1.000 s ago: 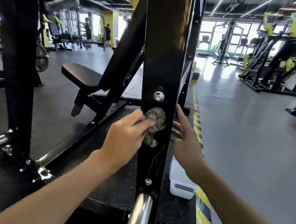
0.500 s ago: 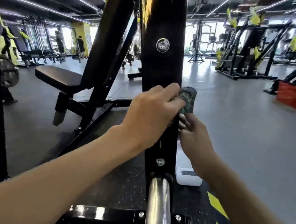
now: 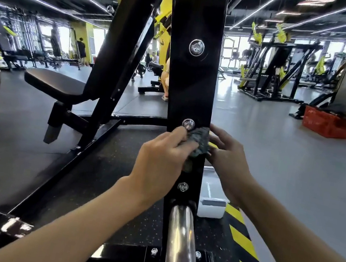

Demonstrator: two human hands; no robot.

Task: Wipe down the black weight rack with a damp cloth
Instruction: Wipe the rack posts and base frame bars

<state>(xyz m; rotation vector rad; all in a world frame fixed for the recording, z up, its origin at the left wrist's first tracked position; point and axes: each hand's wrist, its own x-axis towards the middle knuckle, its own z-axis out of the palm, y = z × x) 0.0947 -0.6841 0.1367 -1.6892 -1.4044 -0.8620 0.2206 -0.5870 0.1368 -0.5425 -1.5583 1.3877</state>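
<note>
The black weight rack's upright post (image 3: 188, 83) rises through the middle of the view, studded with silver bolts. My left hand (image 3: 160, 160) pinches a dark mottled cloth (image 3: 198, 141) and presses it on the post's front, just below a bolt. My right hand (image 3: 228, 160) sits at the post's right edge beside the cloth, fingers curled toward it; whether they grip the cloth or the post is hidden. A chrome peg (image 3: 181, 245) juts from the post toward me below both hands.
A white plastic container (image 3: 210, 202) stands on the floor behind the post. Yellow-black hazard tape (image 3: 248, 251) edges the rubber mat. A black bench (image 3: 57, 85) is on the left, a red basket (image 3: 327, 124) at far right, other machines and people in the background.
The view has tilted and pulled back a little. My left hand with the cloth stays on the post's right half, now just under a bolt; my right hand stays beside it.
</note>
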